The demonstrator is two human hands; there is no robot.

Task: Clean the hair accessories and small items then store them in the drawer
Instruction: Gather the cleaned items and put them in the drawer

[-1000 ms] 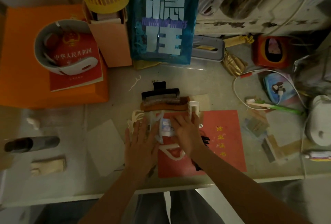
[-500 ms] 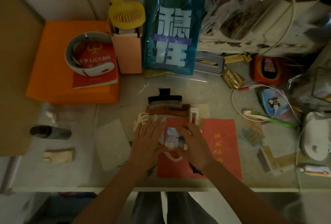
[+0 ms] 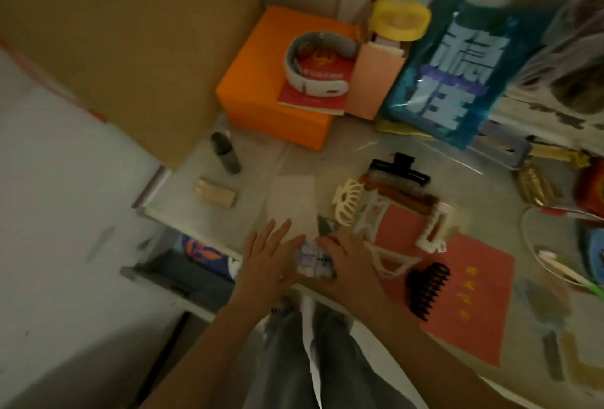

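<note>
Hands meet at the near edge of the desk (image 3: 353, 153), with a small clear packet (image 3: 314, 261) printed in blue and white lying between them. Left hand (image 3: 268, 265) lies flat beside the packet, fingers straight and spread, their tips toward a pale sheet of paper (image 3: 292, 204); it touches the packet's left side. Right hand (image 3: 351, 263) rests palm down on the packet's right side, fingers bent over its edge; whether they actually pinch it cannot be told through the blur. Both forearms reach up from the lower frame, above grey trousers.

Hair clips lie just beyond and right of the right hand: a cream claw clip (image 3: 348, 201), a white square clip (image 3: 433, 230), a white triangular clip (image 3: 390, 263), a brown barrette (image 3: 400, 191) and a black clip (image 3: 400, 168) behind it. A black claw clip (image 3: 426, 291) rests on a red booklet (image 3: 470, 294).

Below the desk edge at left, an open drawer (image 3: 157, 273) holds a dark item with an orange and blue pattern (image 3: 204, 253). An orange box (image 3: 271, 91) at the back carries a red book and a white band.
</note>
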